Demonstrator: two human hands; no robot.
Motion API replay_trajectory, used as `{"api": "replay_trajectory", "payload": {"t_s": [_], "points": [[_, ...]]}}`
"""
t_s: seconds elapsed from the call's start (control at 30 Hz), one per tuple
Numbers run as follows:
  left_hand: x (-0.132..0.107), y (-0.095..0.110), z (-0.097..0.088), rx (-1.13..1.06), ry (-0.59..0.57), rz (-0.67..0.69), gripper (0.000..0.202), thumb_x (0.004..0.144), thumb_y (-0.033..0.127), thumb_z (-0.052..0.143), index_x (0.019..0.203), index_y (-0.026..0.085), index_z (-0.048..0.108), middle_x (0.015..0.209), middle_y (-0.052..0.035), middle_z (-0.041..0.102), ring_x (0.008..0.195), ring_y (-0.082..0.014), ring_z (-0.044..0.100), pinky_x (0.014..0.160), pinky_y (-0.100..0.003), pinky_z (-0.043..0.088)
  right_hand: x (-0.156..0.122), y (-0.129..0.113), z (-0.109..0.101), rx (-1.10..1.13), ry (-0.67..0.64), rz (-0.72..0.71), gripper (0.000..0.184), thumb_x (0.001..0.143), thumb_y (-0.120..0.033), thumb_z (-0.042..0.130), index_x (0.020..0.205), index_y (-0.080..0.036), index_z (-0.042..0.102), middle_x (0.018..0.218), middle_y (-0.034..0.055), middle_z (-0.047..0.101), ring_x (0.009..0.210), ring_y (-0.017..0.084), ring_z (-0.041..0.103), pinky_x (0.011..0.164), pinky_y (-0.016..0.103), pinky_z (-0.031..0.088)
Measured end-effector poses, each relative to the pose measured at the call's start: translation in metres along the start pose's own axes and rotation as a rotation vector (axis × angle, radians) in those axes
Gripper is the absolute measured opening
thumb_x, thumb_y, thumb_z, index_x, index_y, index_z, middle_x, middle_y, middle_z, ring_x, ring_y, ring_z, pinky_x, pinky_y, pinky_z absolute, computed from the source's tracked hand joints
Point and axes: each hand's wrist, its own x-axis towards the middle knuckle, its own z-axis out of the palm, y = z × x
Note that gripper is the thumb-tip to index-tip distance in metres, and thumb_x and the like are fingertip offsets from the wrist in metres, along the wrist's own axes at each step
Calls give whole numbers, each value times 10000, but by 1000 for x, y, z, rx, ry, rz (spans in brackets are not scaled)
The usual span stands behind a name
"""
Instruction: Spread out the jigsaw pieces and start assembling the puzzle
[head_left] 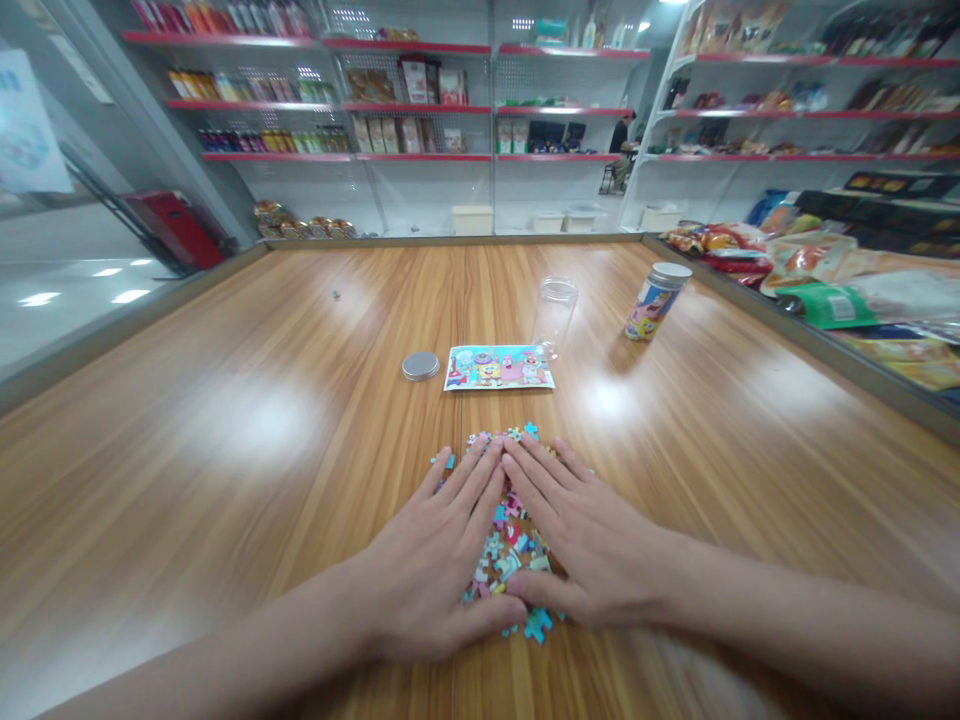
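Note:
Flat on a heap of small colourful jigsaw puzzle pieces (512,540) lie both of my hands, palms down. My left hand (442,560) covers the heap's left side, its fingers stretched out and thumb pointing right. On the right side, my right hand (581,530) is spread the same way. The fingertips meet at the far end, and pieces show in the gap between the hands; those under the palms are hidden. Beyond the fingers lies a cartoon picture card (499,369), with a round silver lid (421,365) to its left.
A clear plastic jar (556,315) stands behind the card. Farther right is a cartoon-printed canister (657,302) with a silver lid. Snack packages (832,270) lie past the wooden table's (225,420) right edge. Stocked shelves (420,105) line the back, where a person (621,145) sits.

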Motion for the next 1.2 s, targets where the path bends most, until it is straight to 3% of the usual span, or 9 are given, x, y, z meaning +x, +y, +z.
{"api": "replay_trajectory", "payload": {"t_s": [0.4,0.53,0.73,1.03,1.13,1.2], "points": [[-1,-9,-5,22,-11,18,995,926,776,288,1596,152,-100,1656,-122,-137,1550,-331,-104,1259,-575,64,0,2,-7,-20,-8,24,909,959,-699,345,1586,-55,210,1656,180,125,1539,376,119,1241,593,154],[-2,-8,-4,11,0,15,1021,918,783,298,1590,143,-126,1655,-132,-136,1549,-344,-95,1257,-577,68,-3,4,-10,-29,-18,8,900,962,-669,376,1600,-75,151,1663,169,88,1538,389,96,1237,603,148],[-2,-6,-1,8,1,-1,1004,914,790,289,1606,138,-34,1659,-144,-101,1552,-347,-68,1261,-570,49,-4,2,-4,-13,-22,-31,928,940,-670,429,1601,-88,140,1667,162,27,1544,384,42,1236,620,111],[-2,-13,-8,-20,-25,33,1089,862,845,330,1599,159,-85,1659,-139,-89,1551,-358,-49,1253,-595,67,-5,3,-4,-13,1,-28,903,946,-704,405,1605,-130,178,1661,189,106,1526,427,124,1204,674,152],[-2,-15,-7,-32,-21,31,1145,824,879,349,1596,163,-103,1659,-143,-89,1550,-364,-43,1252,-592,78,-5,3,-9,-28,22,-46,860,953,-644,452,1595,-122,220,1662,184,129,1525,420,147,1199,666,188],[-2,-17,-6,-42,-10,38,1196,792,905,366,1590,165,-128,1657,-151,-92,1548,-374,-39,1249,-598,85,-5,4,-15,-38,84,-70,722,964,-535,491,1548,-134,351,1655,158,206,1527,388,179,1202,642,216]]}}
